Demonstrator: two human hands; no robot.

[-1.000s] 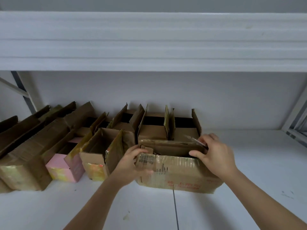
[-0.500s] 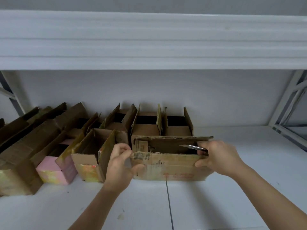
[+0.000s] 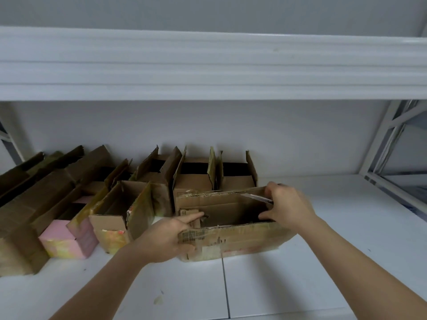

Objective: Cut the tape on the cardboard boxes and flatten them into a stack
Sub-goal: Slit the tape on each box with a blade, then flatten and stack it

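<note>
An open brown cardboard box (image 3: 240,239) with a barcode label and yellowed tape stands on the white shelf (image 3: 323,262) in front of me. My left hand (image 3: 166,236) grips the box's left end, thumb on the front wall and a finger reaching inside. My right hand (image 3: 288,206) is at the box's right end, fingers curled around a slim metal cutter (image 3: 256,197) whose blade points left over the opening; its thumb touches the inner right wall.
Several more open cardboard boxes (image 3: 194,179) stand in rows behind and to the left, one of them pink (image 3: 67,239). A white upper shelf (image 3: 208,65) hangs overhead. A white metal frame (image 3: 388,146) rises at the right.
The box has been turned so its opening faces up toward me, and its top flaps have spread open. Both hands stayed at its ends; the cutter stayed in my right hand.
</note>
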